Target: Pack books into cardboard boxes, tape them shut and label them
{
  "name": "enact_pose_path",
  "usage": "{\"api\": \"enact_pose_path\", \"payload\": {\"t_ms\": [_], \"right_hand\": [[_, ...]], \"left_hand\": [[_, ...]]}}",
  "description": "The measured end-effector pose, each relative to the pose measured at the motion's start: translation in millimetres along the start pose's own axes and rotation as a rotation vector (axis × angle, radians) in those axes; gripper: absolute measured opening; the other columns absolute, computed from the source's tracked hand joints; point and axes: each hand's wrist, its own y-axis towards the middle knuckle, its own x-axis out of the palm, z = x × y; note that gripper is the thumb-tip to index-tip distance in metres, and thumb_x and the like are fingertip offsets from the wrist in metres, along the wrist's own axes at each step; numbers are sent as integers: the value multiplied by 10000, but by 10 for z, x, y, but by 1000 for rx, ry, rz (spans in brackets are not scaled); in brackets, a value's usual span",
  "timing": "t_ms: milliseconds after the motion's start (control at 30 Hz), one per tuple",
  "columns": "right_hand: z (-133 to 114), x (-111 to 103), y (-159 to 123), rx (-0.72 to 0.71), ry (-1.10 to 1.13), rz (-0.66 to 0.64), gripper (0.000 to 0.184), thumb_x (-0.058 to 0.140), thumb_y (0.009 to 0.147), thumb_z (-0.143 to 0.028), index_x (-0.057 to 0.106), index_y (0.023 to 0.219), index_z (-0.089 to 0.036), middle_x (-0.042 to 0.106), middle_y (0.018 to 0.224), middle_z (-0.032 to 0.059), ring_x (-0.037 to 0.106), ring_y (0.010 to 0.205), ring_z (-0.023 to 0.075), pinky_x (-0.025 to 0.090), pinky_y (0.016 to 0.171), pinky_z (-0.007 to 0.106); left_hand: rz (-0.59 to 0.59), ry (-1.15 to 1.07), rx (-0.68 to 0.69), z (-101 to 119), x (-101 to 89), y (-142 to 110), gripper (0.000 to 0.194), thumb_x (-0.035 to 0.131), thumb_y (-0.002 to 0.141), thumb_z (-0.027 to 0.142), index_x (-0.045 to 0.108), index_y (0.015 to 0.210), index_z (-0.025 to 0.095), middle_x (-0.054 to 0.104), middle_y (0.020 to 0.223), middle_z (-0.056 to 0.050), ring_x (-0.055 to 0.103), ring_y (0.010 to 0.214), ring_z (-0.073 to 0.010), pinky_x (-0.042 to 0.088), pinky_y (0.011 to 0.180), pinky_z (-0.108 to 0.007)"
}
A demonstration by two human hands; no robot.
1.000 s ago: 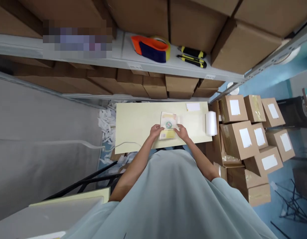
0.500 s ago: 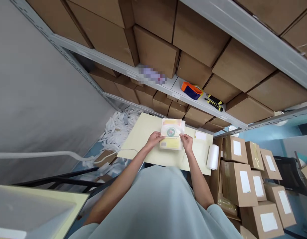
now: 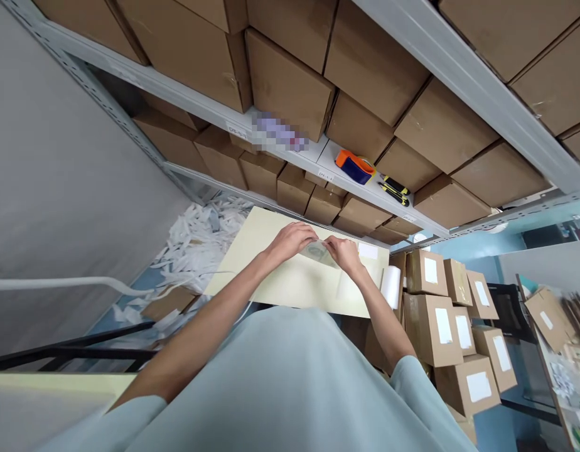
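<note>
A thin, pale packet (image 3: 317, 252) with a dark round print hangs between my two hands, seen at a steep slant above the cream tabletop (image 3: 290, 282). My left hand (image 3: 294, 240) is closed, fingertips pinching the packet's upper edge from the left. On the opposite side, my right hand (image 3: 343, 252) pinches the same edge, fingers pressed together. The fingertips of both hands are close to each other, and the knuckles hide part of the packet. A small white card (image 3: 368, 250) lies on the table beyond my right hand.
A white roll (image 3: 390, 287) sits at the table's right edge, beside stacked cardboard boxes (image 3: 434, 323). Ahead, a shelf (image 3: 325, 164) holds boxes, an orange-and-blue tape dispenser (image 3: 354, 166) and yellow-black utility knives (image 3: 394, 189). Paper scraps (image 3: 196, 232) pile up left of the table.
Both hands have moved from the packet's sides to its upper edge and come closer together. The packet has tipped from facing me to a steep slant. The head view has shifted slightly.
</note>
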Motion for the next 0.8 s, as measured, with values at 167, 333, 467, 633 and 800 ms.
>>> {"api": "enact_pose_path", "payload": {"t_ms": [167, 333, 467, 633, 800], "right_hand": [[-28, 24, -40, 1, 59, 56, 256, 531, 1192, -389, 757, 1252, -286, 855, 1133, 45, 764, 975, 248, 427, 759, 284], [-32, 240, 32, -13, 146, 51, 246, 527, 1195, -358, 756, 1236, -278, 819, 1231, 43, 742, 1015, 233, 453, 778, 286], [-103, 662, 83, -4, 94, -46, 230, 535, 1189, -298, 755, 1228, -242, 764, 1296, 82, 715, 1102, 229, 494, 824, 287], [-264, 1342, -196, -4, 110, -155, 240, 515, 1194, -274, 749, 1214, -223, 736, 1249, 103, 688, 1139, 226, 526, 878, 281], [-260, 1834, -467, 78, 475, -241, 207, 578, 1127, -231, 780, 1107, -193, 760, 1157, 83, 694, 1091, 201, 513, 954, 271]], "left_hand": [[57, 91, 35, 68, -31, -28, 332, 500, 1109, 266, 829, 1085, 232, 779, 1109, -97, 693, 1028, -268, 525, 925, -403], [-13, 145, -42, -31, 52, -78, 283, 542, 1068, 227, 825, 1056, 231, 747, 1093, -108, 676, 1051, -288, 521, 922, -416], [-165, 141, -150, -205, 328, -280, 295, 542, 1040, 178, 831, 996, 213, 744, 1052, -141, 661, 1090, -322, 508, 967, -444], [-294, 54, -244, -328, 709, -832, 311, 516, 1013, 146, 810, 929, 203, 737, 1032, -152, 670, 1043, -316, 520, 946, -428], [-406, -94, -300, -407, 980, -1266, 323, 508, 1003, 225, 786, 840, 222, 749, 985, -142, 686, 1042, -300, 515, 1052, -429]]}}
